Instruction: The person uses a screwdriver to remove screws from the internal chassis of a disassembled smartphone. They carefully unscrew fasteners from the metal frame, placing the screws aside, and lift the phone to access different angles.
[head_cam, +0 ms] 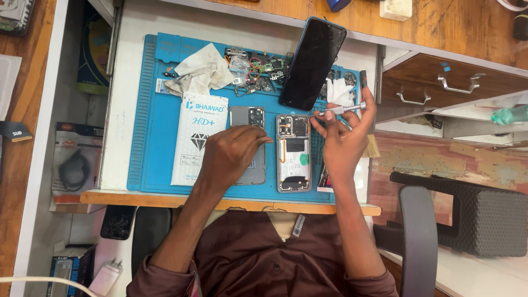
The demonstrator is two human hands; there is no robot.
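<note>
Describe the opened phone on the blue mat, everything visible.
The opened phone lies flat on the blue mat, back cover off, long axis running away from the person. Inside show a dark board section at the far end, a pale battery area with a green sticker, and a grey metal frame. The left hand rests just beside it on the grey back cover; the right hand points a small screwdriver at its far corner.

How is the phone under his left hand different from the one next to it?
The grey phone back lies closed under the left hand, camera cutout up; the opened phone shows its inner parts beside the right hand, which holds a screwdriver. Both lie flat on the blue mat.
</note>
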